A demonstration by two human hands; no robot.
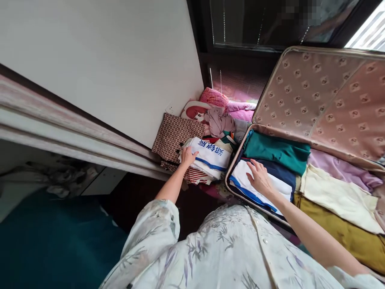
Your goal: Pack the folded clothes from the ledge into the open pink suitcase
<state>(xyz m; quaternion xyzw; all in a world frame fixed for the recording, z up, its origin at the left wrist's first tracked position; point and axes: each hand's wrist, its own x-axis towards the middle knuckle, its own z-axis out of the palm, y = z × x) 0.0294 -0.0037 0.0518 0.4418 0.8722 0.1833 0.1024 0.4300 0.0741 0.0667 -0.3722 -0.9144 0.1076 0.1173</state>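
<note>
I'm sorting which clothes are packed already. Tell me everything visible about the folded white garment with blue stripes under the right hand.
The folded white garment with blue stripes looks like soft fabric, white with blue bands along its near edge. It lies flat at the near left corner of the open suitcase, on top of a dark navy folded piece, with a teal folded garment beyond it. The right hand rests palm down on it, fingers spread.
</note>
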